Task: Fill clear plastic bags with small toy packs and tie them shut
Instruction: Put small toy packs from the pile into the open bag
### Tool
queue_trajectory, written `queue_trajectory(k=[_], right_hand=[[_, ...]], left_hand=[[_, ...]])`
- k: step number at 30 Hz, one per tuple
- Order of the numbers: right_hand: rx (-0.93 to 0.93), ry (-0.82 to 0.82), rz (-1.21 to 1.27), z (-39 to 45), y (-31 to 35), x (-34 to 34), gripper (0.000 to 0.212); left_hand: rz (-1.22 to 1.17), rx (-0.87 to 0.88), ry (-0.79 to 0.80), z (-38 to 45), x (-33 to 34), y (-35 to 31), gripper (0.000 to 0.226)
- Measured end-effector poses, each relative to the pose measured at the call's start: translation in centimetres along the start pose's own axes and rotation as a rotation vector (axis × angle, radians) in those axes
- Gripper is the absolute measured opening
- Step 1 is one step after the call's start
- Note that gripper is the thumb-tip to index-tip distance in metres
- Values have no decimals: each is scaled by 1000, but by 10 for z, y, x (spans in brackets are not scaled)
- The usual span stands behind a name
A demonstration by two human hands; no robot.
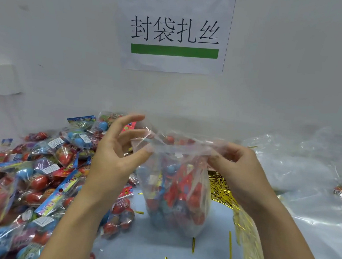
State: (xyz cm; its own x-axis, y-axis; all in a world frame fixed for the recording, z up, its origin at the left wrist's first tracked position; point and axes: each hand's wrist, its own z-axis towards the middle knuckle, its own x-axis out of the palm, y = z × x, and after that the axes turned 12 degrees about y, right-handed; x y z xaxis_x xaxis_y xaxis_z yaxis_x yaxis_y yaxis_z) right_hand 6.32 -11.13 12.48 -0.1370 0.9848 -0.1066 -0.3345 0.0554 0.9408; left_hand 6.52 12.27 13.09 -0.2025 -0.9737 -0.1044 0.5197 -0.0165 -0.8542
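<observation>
A clear plastic bag [177, 199] stands on the table in front of me, filled with red and blue toy packs. My left hand [115, 155] pinches the left end of the bag's top edge between thumb and finger. My right hand [239, 171] pinches the right end of that edge. The top of the bag is stretched flat between both hands. A big heap of loose toy packs [27, 178] lies to the left. Gold twist ties [221, 190] are piled behind and to the right of the bag.
Single gold ties [230, 245] lie scattered on the light blue table [154, 251]. A stack of empty clear bags [300, 167] covers the right side. A paper sign [175, 31] hangs on the wall ahead, and a white socket [0, 78] is at far left.
</observation>
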Motion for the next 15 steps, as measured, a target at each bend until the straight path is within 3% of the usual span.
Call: queue_trajectory(k=[4,7,9,12,15], right_hand=[[46,68,-41,-5,2,-2,27],[5,112,-29,-11,11,-10,54],[-36,98,-66,-13,16,-13,64],[-118,103,-202,-14,23,-13,39],[-95,162,-368,-14,28,-11,21]], left_hand=[[-76,-70,190,-5,-17,6,75],[5,-84,238,-8,-27,0,66],[156,-115,280,-10,-29,-5,49],[252,-137,229,-9,-25,-11,10],[296,-104,227,-8,-15,-18,11]])
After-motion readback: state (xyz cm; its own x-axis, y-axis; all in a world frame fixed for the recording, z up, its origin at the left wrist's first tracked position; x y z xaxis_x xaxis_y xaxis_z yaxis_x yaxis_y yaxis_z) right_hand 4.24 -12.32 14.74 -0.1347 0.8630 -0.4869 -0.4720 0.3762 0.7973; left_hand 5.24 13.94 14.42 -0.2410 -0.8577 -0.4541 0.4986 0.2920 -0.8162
